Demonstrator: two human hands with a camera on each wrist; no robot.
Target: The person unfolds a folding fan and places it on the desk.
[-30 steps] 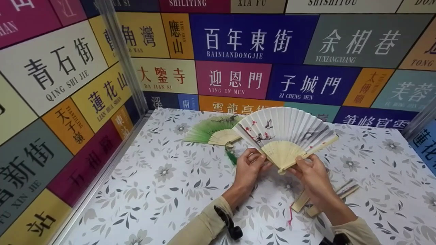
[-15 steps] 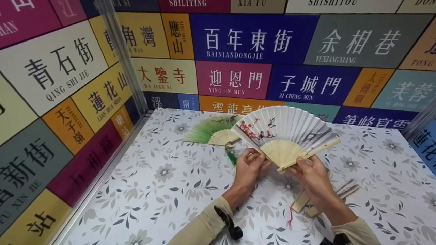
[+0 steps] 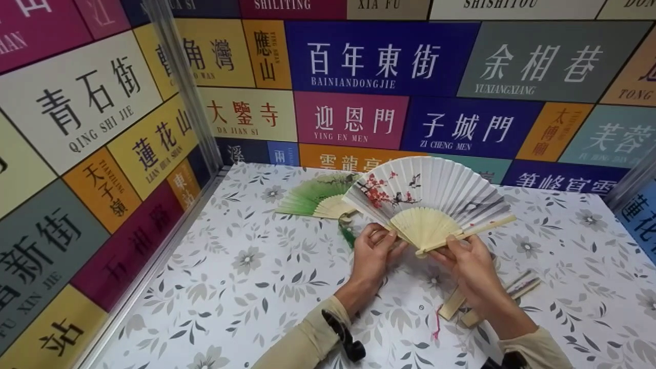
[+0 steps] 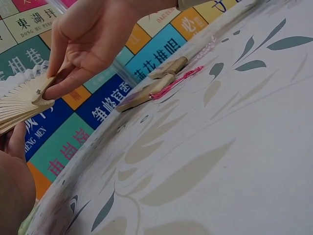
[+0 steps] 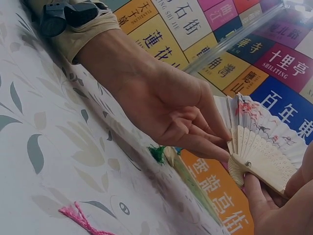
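A white folding fan [image 3: 430,189] with red blossoms, small birds and pale ribs is spread above the table, its pivot toward the person. My left hand [image 3: 373,256] pinches its left outer rib near the pivot. On the other side my right hand [image 3: 471,261] holds the right outer rib between thumb and fingers. In the right wrist view the fan's ribs [image 5: 247,137] fan out from a small rivet, with fingers of both hands around the base. Behind the left hand lies a spread green folding fan [image 3: 312,197] with a dark green tassel [image 3: 347,233].
Closed folding fans [image 3: 523,284] lie beside and partly under the right forearm, one with a pink tassel [image 3: 436,323]. The table [image 3: 246,307] wears a leaf-and-flower cloth. Panels with place names [image 3: 379,56] rise behind it and at the left.
The white fan has been spread a little wider and tilted up, so more red blossoms show at its left. Both hands keep their hold nearly in place.
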